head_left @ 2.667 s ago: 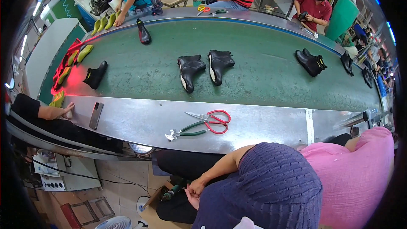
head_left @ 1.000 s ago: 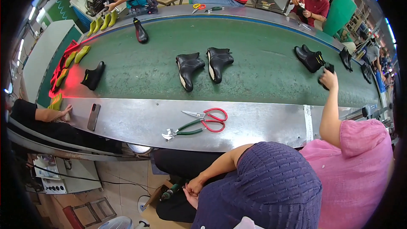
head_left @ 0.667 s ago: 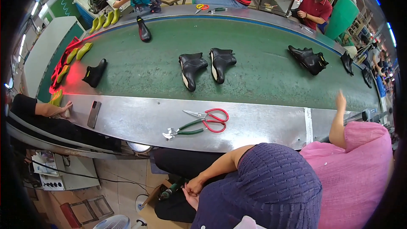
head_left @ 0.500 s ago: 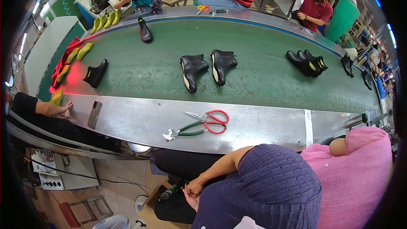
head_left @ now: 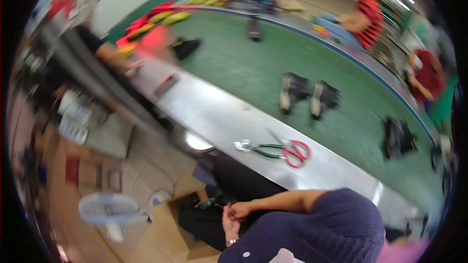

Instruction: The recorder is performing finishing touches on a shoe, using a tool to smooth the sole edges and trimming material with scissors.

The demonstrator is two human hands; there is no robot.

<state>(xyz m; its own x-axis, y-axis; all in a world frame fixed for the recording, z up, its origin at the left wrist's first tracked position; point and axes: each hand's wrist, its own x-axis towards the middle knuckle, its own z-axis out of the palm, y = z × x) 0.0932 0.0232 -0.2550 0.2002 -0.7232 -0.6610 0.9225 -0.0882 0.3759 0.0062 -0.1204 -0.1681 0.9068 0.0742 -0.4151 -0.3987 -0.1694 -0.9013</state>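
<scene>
My hands meet low in the middle, over my dark-trousered lap. My right hand [head_left: 240,210], its arm coming from a dark purple sleeve, has its fingers curled against my left hand [head_left: 230,223]. The left lies palm up, fingers stretched out, with a bracelet or watch at the wrist. Whatever the right fingers hold, if anything, is hidden. On the metal ledge in front lie red-handled scissors [head_left: 298,155], beside green-handled pincers [head_left: 265,150]. Farther off, two black boots [head_left: 296,90] lie on the green belt [head_left: 234,58]. Motion blurs the picture.
A phone [head_left: 167,85] lies on the ledge near another person's hand [head_left: 133,67]. Black footwear [head_left: 399,139] stands right on the belt; yellow-green shoe forms [head_left: 176,18] are far left. A cardboard box [head_left: 168,226] and a fan [head_left: 108,208] stand low left. Co-workers sit beyond.
The view has swung and tilted, so the belt and ledge now slope down to the right, and the fan shows more fully. My hands stay together on my lap.
</scene>
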